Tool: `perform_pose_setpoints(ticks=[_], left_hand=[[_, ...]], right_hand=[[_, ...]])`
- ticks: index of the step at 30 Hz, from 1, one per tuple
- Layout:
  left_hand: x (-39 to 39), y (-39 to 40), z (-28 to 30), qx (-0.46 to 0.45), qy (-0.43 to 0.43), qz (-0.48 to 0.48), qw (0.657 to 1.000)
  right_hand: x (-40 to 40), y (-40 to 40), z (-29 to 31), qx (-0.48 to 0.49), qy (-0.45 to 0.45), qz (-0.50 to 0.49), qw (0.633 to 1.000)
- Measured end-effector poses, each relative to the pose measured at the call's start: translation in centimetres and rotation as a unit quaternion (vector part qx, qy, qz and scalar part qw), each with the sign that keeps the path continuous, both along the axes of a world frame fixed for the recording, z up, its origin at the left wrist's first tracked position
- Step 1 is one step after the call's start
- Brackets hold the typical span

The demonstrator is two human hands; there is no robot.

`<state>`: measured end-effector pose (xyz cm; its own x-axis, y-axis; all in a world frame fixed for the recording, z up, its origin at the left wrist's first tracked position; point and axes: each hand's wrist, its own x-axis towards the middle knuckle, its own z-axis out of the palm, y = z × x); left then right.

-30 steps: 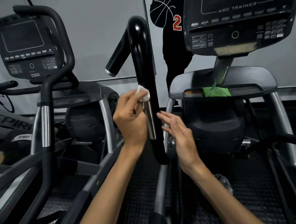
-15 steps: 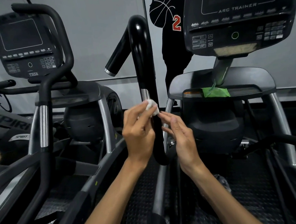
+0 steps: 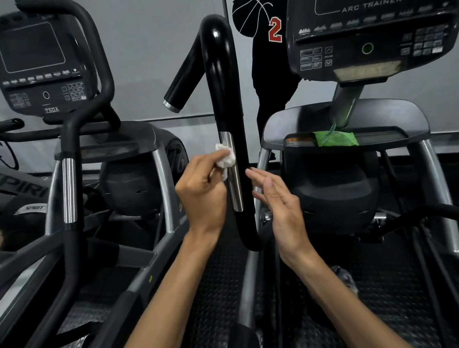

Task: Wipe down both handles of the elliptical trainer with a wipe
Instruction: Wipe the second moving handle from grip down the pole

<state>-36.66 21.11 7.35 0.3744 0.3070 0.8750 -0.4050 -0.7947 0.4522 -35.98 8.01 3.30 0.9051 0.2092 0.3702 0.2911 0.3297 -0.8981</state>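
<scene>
Both hands are raised to the upright handle [image 3: 223, 89] of the elliptical trainer. A crumpled white wipe [image 3: 225, 158] is pinched in the left hand [image 3: 200, 194] between curled fingers and thumb, and is pressed against the silver sensor strip [image 3: 233, 173] set into the black handle, so that the metal contact is rubbed as well as the grip. The right hand [image 3: 278, 205] is held flat beside the handle's right side, fingers straight and gripping nothing; contact with the bar cannot be made out, though it seems placed to steady the bar against the wiping pressure. A green packet [image 3: 335, 138] is left on the console tray [image 3: 344, 116], probably kept within reach for fresh wipes.
</scene>
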Motion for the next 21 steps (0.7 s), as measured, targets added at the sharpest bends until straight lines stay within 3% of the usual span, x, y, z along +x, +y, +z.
perform_pose_setpoints(ticks=[5, 10, 15, 21], left_hand=[[-1.4, 0.1, -3.5, 0.069, 0.031, -0.014, 0.997], [-1.0, 0.5, -1.9, -0.003, 0.016, -0.029, 0.999], [-1.6, -1.0, -3.7, 0.038, 0.041, -0.029, 0.998], [-0.8, 0.0, -0.9, -0.020, 0.042, -0.034, 0.998]], right_hand=[[0.1, -0.2, -0.1, -0.006, -0.003, 0.008, 1.000], [0.0, 0.1, -0.4, -0.003, -0.005, -0.004, 1.000], [0.2, -0.2, -0.3, 0.008, -0.003, 0.012, 1.000], [0.3, 0.0, -0.4, 0.005, -0.007, -0.008, 1.000]])
